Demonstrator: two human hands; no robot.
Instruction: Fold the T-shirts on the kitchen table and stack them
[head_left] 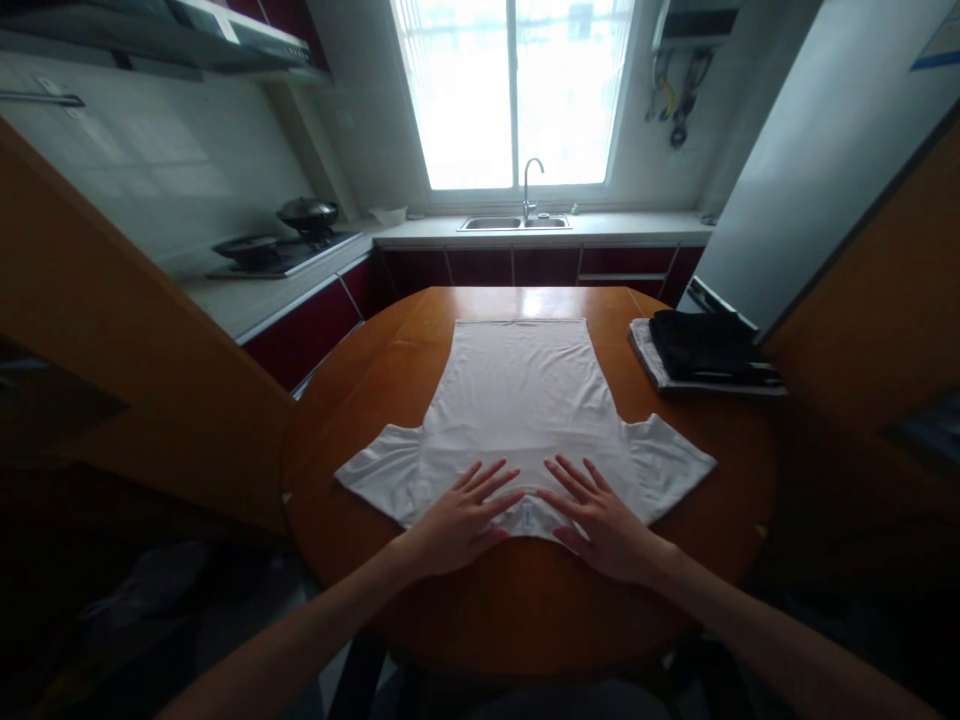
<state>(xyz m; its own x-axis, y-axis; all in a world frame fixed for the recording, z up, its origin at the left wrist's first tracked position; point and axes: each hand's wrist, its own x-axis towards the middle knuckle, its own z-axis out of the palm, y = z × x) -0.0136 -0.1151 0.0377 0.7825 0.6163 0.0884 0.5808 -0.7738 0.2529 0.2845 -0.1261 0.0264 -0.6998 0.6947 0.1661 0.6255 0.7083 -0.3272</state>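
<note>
On the round wooden table a white T-shirt lies spread flat, its collar end toward the near edge and its hem toward the far edge, both short sleeves fanned out to left and right. At the near end of the shirt, the left hand rests palm down just left of the neckline, its fingers open, spread and flat against the cloth, gripping nothing. Just beside it, the right hand lies the same way on the right of the neckline, fingers open and splayed, pressing on the fabric without pinching it. Between the two hands the collar shows, with a small label at its middle; the fingertips of the two hands come near each other but stay apart. Both bare forearms reach in from the near edge. At the far right of the table sits a stack of folded clothes, dark pieces on top of a lighter one, well apart from the shirt. Beyond the table runs a kitchen counter with a sink and tap under a bright window, and on the far left a stove carries a dark pot.
</note>
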